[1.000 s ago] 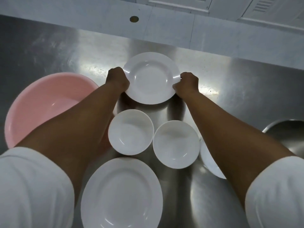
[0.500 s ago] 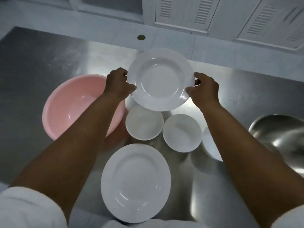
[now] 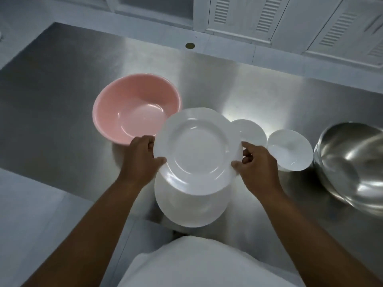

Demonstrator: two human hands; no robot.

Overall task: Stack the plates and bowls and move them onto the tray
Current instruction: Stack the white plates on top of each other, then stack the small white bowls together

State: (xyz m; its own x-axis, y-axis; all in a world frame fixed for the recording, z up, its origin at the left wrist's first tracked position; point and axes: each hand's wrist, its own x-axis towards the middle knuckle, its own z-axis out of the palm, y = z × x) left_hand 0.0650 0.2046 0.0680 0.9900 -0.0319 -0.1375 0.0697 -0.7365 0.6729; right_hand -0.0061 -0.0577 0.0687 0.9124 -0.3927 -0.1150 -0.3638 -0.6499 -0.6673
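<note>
I hold a white plate [image 3: 198, 151] by its two sides, my left hand [image 3: 142, 156] on its left rim and my right hand [image 3: 256, 165] on its right rim. It hovers over a second white plate [image 3: 190, 208] that lies on the steel table near the front edge and is partly covered. Two white bowls stand to the right: one [image 3: 251, 131] partly hidden behind the held plate, the other [image 3: 290, 150] beside my right hand. No tray is in view.
A pink plastic basin [image 3: 132, 112] stands at the left, just behind my left hand. A steel mixing bowl [image 3: 352, 162] sits at the right edge. The steel table [image 3: 62, 90] stretches back to white cabinet doors [image 3: 248, 15].
Both hands have lifted the far plate off the table and carried it toward me, over the near plate. The view has tilted, so the bowls now appear to the right.
</note>
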